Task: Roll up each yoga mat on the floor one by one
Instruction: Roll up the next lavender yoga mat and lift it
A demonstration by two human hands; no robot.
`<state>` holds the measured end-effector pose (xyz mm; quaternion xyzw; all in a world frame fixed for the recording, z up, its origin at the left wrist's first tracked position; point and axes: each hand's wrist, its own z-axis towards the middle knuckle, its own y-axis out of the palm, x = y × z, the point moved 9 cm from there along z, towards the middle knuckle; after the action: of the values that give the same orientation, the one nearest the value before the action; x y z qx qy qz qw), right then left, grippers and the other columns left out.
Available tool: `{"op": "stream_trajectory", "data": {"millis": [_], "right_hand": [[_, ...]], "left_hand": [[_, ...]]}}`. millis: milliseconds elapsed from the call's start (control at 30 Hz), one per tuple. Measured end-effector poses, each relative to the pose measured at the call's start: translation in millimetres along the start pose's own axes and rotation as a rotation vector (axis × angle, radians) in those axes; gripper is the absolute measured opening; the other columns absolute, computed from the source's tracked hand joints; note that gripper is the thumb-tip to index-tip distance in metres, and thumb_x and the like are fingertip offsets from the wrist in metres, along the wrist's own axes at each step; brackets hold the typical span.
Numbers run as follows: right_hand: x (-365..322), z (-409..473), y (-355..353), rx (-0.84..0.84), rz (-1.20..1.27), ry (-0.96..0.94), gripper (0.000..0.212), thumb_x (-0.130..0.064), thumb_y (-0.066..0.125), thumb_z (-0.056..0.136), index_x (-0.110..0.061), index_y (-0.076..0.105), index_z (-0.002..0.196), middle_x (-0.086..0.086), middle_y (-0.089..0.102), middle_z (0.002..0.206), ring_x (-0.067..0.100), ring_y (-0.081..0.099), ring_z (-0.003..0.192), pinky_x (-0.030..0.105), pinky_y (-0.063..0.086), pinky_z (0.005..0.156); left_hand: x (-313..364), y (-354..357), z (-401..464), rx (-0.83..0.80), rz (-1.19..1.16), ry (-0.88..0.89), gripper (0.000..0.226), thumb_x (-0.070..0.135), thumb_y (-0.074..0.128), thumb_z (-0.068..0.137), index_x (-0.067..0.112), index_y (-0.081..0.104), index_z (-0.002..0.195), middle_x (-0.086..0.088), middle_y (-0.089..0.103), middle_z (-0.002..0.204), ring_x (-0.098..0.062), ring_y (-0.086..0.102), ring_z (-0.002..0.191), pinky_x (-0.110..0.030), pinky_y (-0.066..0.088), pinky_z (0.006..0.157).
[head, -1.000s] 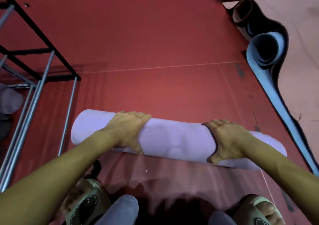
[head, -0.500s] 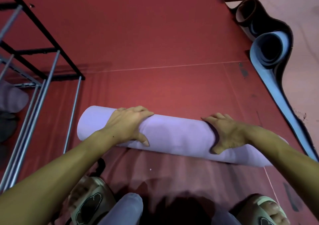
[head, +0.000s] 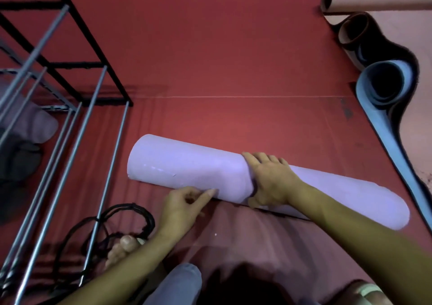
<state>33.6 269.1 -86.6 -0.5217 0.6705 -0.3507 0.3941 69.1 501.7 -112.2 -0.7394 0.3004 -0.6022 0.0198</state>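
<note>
Head view: the lilac yoga mat, fully rolled, lies on the red floor; no writing is legible. The right hand stays clamped over the roll; the left hand has left it, fingers loosely curled, forefinger touching its near edge.

The right hand lies palm down over the rolled lilac mat, fingers spread toward 12 o'clock and thumb hooked down its near side, forearm running off toward 4 o'clock. The left hand sits at 8 o'clock from it, fingers loosely curled, fingertips touching the roll's near edge.
</note>
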Motion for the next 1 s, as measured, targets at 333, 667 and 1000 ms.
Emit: {"op": "stream_trajectory", "data": {"millis": [333,667,1000], "right_hand": [[2.8,4.1,-9.0,0.059,0.098,0.041,0.123,-0.072,0.082,0.052,-0.038,0.025,0.156,-0.007,0.043,0.148,0.028,0.047,0.132,0.047,0.039,0.106],[-0.2,-67.3,-166.2,0.356,0.601,-0.044,0.118,-0.063,0.096,0.048,-0.031,0.037,0.145,-0.015,0.05,0.139,0.003,0.054,0.123,0.033,0.048,0.104],[-62.3,-267.3,-446.6,0.74,0.793,-0.458,0.129,-0.021,0.093,0.078,-0.04,0.0,0.165,-0.006,0.044,0.159,0.007,0.049,0.143,0.031,0.053,0.106]], "left_hand": [[-55.9,34.2,6.1,-0.074,-0.754,-0.46,0.06,0.025,0.089,0.08,0.004,0.063,0.13,-0.024,0.064,0.134,-0.032,0.074,0.111,-0.049,0.062,0.093],[181.7,-56.1,39.1,0.057,-0.858,0.026,0.095,0.037,0.097,0.055,0.03,0.038,0.129,-0.005,0.073,0.128,-0.028,0.073,0.109,-0.053,0.058,0.082],[419.0,-106.7,-73.8,-0.049,-0.196,0.601,0.109,0.054,0.101,0.052,0.035,0.045,0.143,0.014,0.066,0.133,-0.005,0.065,0.121,-0.041,0.058,0.1]]}}
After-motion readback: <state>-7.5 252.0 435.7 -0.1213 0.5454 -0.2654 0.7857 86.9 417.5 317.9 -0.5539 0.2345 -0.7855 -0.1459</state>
